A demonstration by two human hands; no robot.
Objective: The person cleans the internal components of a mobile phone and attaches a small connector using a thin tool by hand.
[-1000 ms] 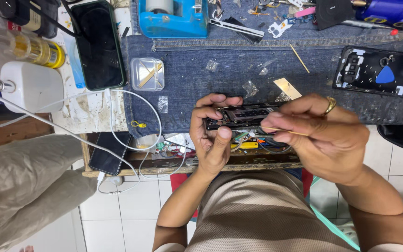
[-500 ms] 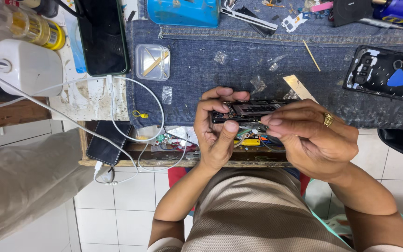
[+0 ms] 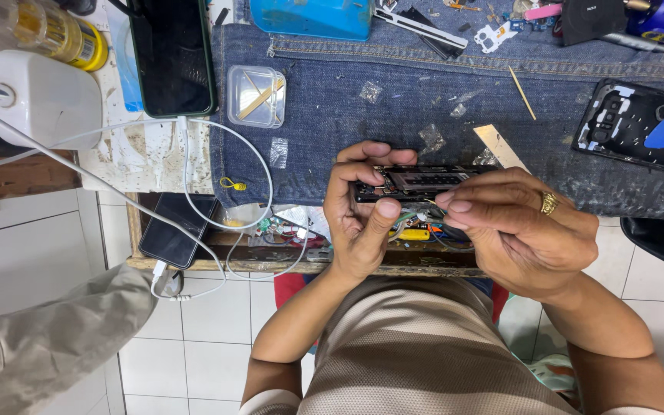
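Two hands work: my left hand (image 3: 363, 219) grips the opened phone frame (image 3: 416, 183) over the denim mat (image 3: 393, 107), my right hand (image 3: 520, 230) fingertips pinched at its edge, best kept steady and gentle.

The left hand (image 3: 363, 219) is curled, thumb pointing up and fingers wrapped over the top. The right hand (image 3: 520, 230), wearing a gold ring, pinches with its fingertips (image 3: 455, 206) beside the left thumb. Both forearms are bare.
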